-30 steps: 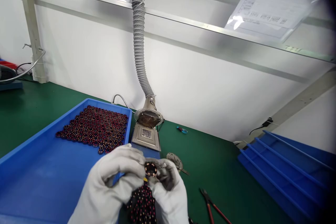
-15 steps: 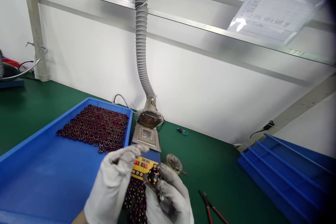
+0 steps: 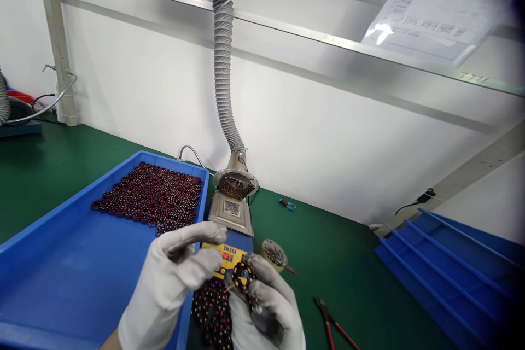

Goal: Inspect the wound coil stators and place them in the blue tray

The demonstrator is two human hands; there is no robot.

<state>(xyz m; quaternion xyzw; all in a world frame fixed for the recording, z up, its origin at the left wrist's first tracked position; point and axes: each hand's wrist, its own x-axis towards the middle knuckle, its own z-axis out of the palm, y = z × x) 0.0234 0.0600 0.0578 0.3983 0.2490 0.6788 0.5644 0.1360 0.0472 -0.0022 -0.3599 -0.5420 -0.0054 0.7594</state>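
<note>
My left hand (image 3: 172, 276), in a white glove, is raised in front of the yellow-faced CM 550 unit (image 3: 233, 257). Its thumb and fingers stand apart, with nothing visible between them. In my right hand (image 3: 273, 301), also gloved and with dirty fingertips, is a small round black part with copper-coloured dots (image 3: 243, 276), pinched between thumb and fingers. Under both hands lies a heap of similar dark dotted parts (image 3: 213, 309). Behind the CM 550 unit's panel is a square metal plate (image 3: 232, 209).
At left, a blue tray (image 3: 82, 270) carries many packed round parts (image 3: 151, 194). A grey duct hose (image 3: 223, 65) ends above the metal plate. To the right are a round tin with a grey, crusted top (image 3: 274, 252), red-handled pliers (image 3: 328, 317), blue-handled cutters (image 3: 287, 204) and stacked blue trays (image 3: 443, 268).
My left hand has turned and moved slightly left, and its thumb and fingers have spread apart. My right hand still holds the round part, almost in the same place.
</note>
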